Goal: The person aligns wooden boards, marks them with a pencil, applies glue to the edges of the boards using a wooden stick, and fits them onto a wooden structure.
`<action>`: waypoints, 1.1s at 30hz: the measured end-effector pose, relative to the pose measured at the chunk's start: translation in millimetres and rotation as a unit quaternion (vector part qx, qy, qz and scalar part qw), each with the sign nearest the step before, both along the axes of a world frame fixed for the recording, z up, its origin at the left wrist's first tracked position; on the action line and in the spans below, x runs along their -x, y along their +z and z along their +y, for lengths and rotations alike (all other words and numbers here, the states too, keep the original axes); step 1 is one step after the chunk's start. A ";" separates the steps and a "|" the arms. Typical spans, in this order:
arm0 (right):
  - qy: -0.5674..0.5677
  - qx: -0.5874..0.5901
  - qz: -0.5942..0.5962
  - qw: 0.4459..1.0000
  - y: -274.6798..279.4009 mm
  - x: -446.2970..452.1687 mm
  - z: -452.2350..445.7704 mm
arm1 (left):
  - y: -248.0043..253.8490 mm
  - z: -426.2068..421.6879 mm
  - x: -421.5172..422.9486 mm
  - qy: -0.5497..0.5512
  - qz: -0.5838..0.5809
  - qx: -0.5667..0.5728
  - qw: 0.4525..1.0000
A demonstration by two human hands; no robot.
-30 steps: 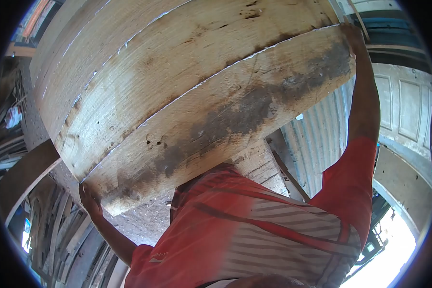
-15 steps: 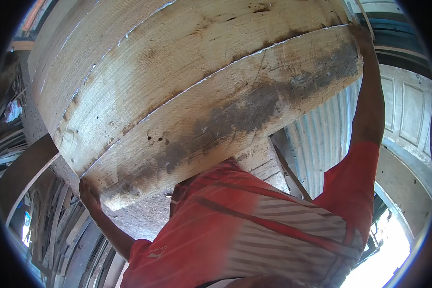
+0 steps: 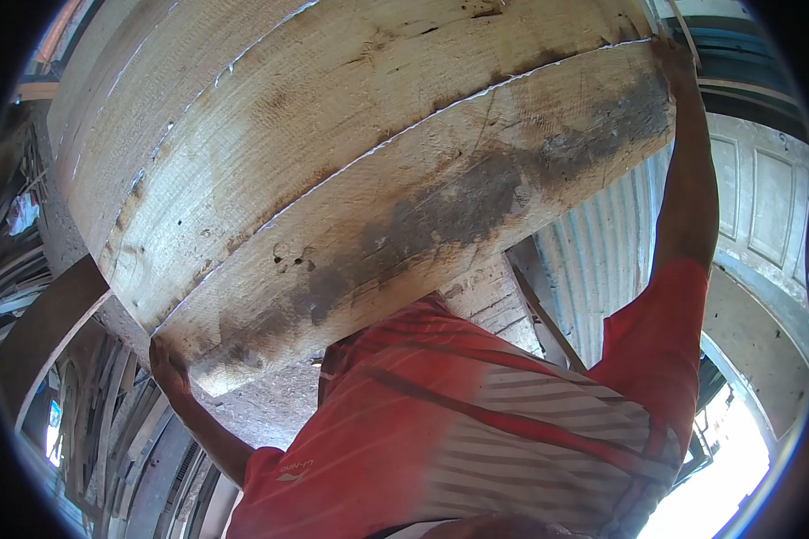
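A large wooden panel (image 3: 333, 117) of several planks fills the upper view, with white glue-like lines along its seams. The plank closest to me has a dark grey stain and a few small holes. At the panel's left end, my left hand (image 3: 168, 364) is closed on the edge near the seam, its fingers partly hidden. My right hand (image 3: 676, 65) grips the opposite end, also beside that seam, with most fingers out of sight. The panel's near edge lies close to my red shirt (image 3: 360, 440).
Many stacked wood strips (image 3: 144, 440) stand at the lower left, near a curved-looking board (image 3: 40, 328). Corrugated metal sheeting (image 3: 598, 256) and a pale panelled door (image 3: 764, 198) are on the right. A wooden stick (image 3: 548, 314) leans below the panel.
The panel and both hands have shifted very slightly in view, the right end a little up and left. Both hands keep their hold.
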State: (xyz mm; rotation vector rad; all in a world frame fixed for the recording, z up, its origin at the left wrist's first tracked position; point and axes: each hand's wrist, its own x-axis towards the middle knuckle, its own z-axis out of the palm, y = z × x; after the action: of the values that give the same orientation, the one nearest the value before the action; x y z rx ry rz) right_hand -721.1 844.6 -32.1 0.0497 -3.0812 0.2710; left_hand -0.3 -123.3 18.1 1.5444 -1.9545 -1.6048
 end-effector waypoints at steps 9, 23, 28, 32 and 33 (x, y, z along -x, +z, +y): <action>0.034 -0.214 -0.039 0.976 26.4 -22.0 -47.8 | -5.1 -17.3 -9.5 0.006 -0.001 -0.013 1.000; 0.104 -0.227 0.157 0.956 -16.0 3.6 18.6 | -3.3 -7.6 4.4 0.001 -0.037 0.019 0.999; -0.032 -0.089 0.111 0.989 79.2 -124.2 -87.7 | -12.2 4.3 14.2 -0.003 -0.079 0.161 0.984; 0.150 0.118 0.126 0.974 83.0 -286.7 -177.1 | 16.1 75.5 46.1 -0.018 -0.157 0.471 0.868; 0.181 0.185 0.054 0.965 95.4 -321.0 -202.8 | 26.7 96.7 50.7 -0.092 -0.155 0.555 0.812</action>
State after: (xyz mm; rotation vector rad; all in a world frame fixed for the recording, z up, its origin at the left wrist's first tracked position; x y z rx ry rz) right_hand -400.1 641.9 63.3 0.5905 -2.8383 0.8213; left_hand -51.0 -26.6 44.7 1.1004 -2.4896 -0.0035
